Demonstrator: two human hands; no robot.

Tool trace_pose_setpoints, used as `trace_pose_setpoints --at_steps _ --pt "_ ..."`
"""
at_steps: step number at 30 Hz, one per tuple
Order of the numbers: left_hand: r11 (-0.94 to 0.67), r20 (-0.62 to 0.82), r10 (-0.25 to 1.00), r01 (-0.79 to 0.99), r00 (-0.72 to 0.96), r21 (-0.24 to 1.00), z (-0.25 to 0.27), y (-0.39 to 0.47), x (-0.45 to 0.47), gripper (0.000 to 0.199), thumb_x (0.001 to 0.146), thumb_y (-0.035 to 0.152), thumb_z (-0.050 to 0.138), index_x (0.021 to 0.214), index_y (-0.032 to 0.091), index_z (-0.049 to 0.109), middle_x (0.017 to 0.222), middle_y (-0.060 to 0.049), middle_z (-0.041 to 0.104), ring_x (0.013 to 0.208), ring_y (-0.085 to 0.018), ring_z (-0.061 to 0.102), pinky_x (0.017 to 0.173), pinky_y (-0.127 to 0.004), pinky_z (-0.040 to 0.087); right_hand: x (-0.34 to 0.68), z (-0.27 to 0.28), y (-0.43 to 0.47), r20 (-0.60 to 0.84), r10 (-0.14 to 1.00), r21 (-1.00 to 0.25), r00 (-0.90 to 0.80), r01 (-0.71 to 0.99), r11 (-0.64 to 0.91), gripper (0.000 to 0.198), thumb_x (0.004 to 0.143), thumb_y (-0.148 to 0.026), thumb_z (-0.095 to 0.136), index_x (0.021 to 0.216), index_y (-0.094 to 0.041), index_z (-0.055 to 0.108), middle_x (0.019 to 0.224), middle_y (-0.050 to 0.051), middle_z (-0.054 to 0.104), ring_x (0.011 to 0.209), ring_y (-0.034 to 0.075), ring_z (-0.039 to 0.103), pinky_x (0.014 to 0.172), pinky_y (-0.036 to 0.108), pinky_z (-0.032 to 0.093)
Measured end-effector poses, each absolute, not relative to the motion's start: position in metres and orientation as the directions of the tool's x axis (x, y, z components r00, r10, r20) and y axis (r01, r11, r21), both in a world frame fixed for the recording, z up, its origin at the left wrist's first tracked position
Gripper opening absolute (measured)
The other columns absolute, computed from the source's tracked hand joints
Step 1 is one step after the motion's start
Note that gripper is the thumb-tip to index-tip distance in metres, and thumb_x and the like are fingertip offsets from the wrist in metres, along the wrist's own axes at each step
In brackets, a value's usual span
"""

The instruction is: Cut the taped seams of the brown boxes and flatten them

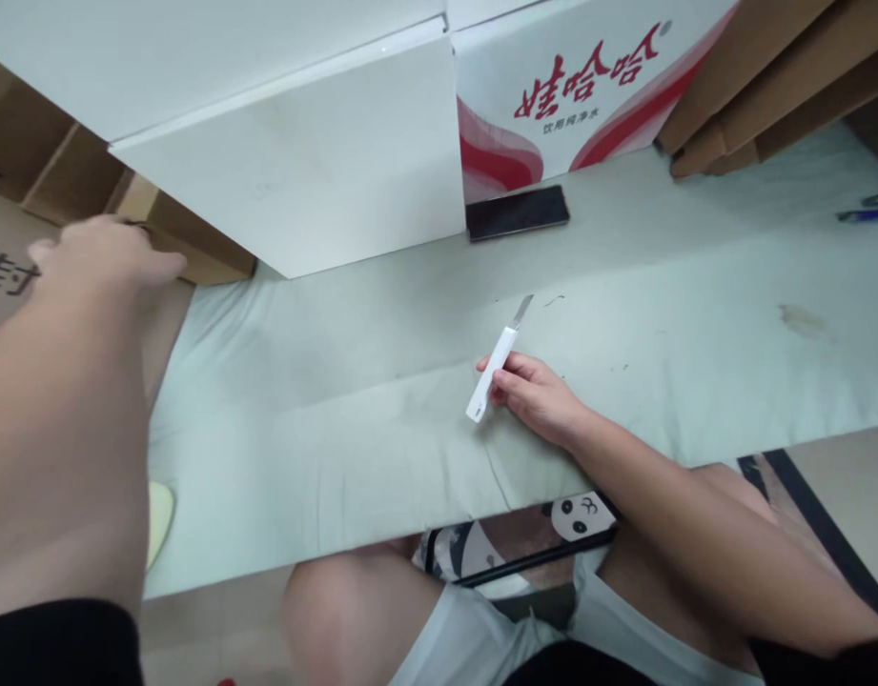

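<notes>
My right hand (535,391) is closed around a white utility knife (492,376), above the pale green cloth. The knife's blade (524,311) is out and points up and away from me. Far to the left, my left hand (102,252) reaches over brown cardboard (202,243). Its thumb and an outer finger are spread apart. The other fingertips are hidden behind the hand, so I cannot tell whether they touch the cardboard.
White boxes (367,171) stand along the back, one with red lettering. A dark phone (519,212) lies before them. Folded cardboard (760,95) leans at the back right. A blue pen-like item (866,215) is at the right edge. The cloth-covered surface (302,448) ends above my knees.
</notes>
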State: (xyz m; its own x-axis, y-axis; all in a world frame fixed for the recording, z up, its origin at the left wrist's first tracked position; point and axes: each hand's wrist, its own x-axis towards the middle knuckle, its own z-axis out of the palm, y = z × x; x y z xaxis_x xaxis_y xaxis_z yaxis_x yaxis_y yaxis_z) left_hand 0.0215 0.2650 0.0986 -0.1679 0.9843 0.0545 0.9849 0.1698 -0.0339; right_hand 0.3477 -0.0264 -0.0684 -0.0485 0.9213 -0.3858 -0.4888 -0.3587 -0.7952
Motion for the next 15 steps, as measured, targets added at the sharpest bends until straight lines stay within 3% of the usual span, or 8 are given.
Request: trace_pose_setpoints --at_steps 2,5,7,10,12,15 --pt "0.210 0.032 0.978 0.969 -0.208 -0.127 0.104 0.253 0.032 0.036 0.085 0.015 0.077 0.116 0.002 0.063 0.162 -0.025 0.044 0.151 -0.049 0.036 0.121 -0.074 0.017 0.348 -0.070 -0.023 -0.385 0.921 -0.793 -0.052 -0.492 -0.359 0.043 0.069 -0.052 0.083 0.096 -0.020 0.072 0.078 -0.002 0.063 0.069 0.011 0.052 0.070 0.029 0.041" --pt "0.179 0.044 0.984 0.971 -0.174 -0.158 0.112 0.233 0.041 0.021 0.086 0.007 0.072 0.105 0.004 0.064 0.157 -0.023 0.050 0.147 -0.048 0.042 0.118 -0.071 0.028 0.348 -0.067 -0.017 -0.391 0.918 -0.785 -0.066 -0.497 -0.370 0.043 0.069 -0.051 0.083 0.098 -0.021 0.072 0.076 -0.002 0.062 0.068 0.011 0.051 0.068 0.029 0.042" --pt "0.146 0.042 0.989 0.981 -0.142 -0.130 0.118 0.216 0.043 0.007 0.086 0.000 0.062 0.090 0.005 0.063 0.152 -0.018 0.057 0.145 -0.044 0.044 0.118 -0.069 0.031 0.348 -0.063 -0.014 -0.387 0.919 -0.783 -0.076 -0.499 -0.371 0.041 0.068 -0.049 0.082 0.096 -0.021 0.071 0.075 -0.003 0.061 0.068 0.011 0.052 0.068 0.028 0.042" --pt "0.092 0.033 0.995 0.995 -0.091 -0.029 0.124 0.183 0.045 0.013 0.085 -0.001 0.054 0.078 0.009 0.060 0.133 -0.010 0.067 0.137 -0.037 0.051 0.120 -0.067 0.029 0.346 -0.057 -0.014 -0.369 0.926 -0.790 -0.074 -0.501 -0.355 0.037 0.067 -0.046 0.081 0.092 -0.020 0.070 0.073 -0.003 0.059 0.068 0.011 0.051 0.065 0.026 0.042" --pt "0.033 0.077 0.996 0.999 -0.035 0.023 0.124 0.158 0.048 0.019 0.079 -0.003 0.053 0.076 0.013 0.063 0.110 -0.004 0.070 0.125 -0.030 0.057 0.121 -0.062 0.029 0.344 -0.053 -0.015 -0.356 0.932 -0.792 -0.073 -0.505 -0.342 0.034 0.067 -0.045 0.078 0.087 -0.020 0.068 0.072 -0.002 0.058 0.068 0.011 0.052 0.061 0.026 0.041" --pt "-0.138 0.142 0.982 0.987 0.125 0.086 0.120 0.115 0.062 0.022 0.071 0.001 0.066 0.079 0.021 0.072 0.083 0.002 0.065 0.094 -0.022 0.060 0.113 -0.046 0.040 0.344 -0.048 -0.015 -0.334 0.940 -0.788 -0.067 -0.528 -0.317 0.032 0.067 -0.047 0.071 0.082 -0.021 0.060 0.072 -0.001 0.057 0.067 0.013 0.055 0.058 0.027 0.041"
